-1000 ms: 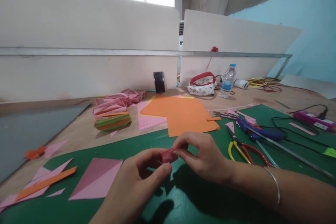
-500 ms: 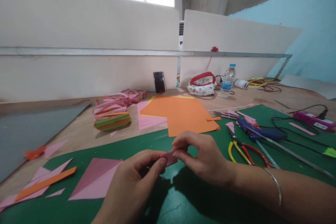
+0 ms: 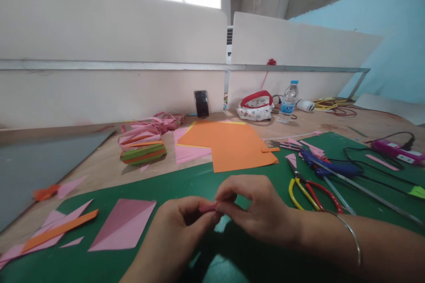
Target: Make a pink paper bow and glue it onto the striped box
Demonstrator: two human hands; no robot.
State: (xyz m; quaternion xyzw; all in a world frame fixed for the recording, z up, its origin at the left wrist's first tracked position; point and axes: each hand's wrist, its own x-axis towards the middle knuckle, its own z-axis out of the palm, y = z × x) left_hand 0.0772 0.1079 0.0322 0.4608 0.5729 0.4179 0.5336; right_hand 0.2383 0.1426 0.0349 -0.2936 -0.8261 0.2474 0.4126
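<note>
Small pink piece [image 3: 207, 208], one, thin: held above the green mat [image 3: 186, 185], mostly hidden by fingers, its exact form not discernible. Left hand [image 3: 179, 227], one: thumb and forefinger closed on the piece's left part, other fingers curled beneath. Right hand [image 3: 257, 212], one: thumb and forefinger pinched together at the piece's right end, a rounded gap behind the fingertips; bracelet [image 3: 355, 239], pale metal, on the forearm.

Left of the hands, on the mat: pink paper square [image 3: 122, 225], flat; farther left, orange strip [image 3: 59, 231] lying across pink scraps. Right of the hands: hand tool [image 3: 299, 181] with one yellow and one red handle; beyond it, blue glue gun [image 3: 335, 168], with cord. Ahead: orange sheet [image 3: 239, 146], overlapping the mat's far edge and pink sheets [image 3: 187, 154].

Farther back, on the table: green-and-orange pouch [image 3: 143, 154], beside pink strips; dark phone [image 3: 201, 104], leaning upright against the partition [image 3: 149, 93]; white pouch [image 3: 255, 109] with red rim; water bottle [image 3: 287, 104], upright, blue-capped.
</note>
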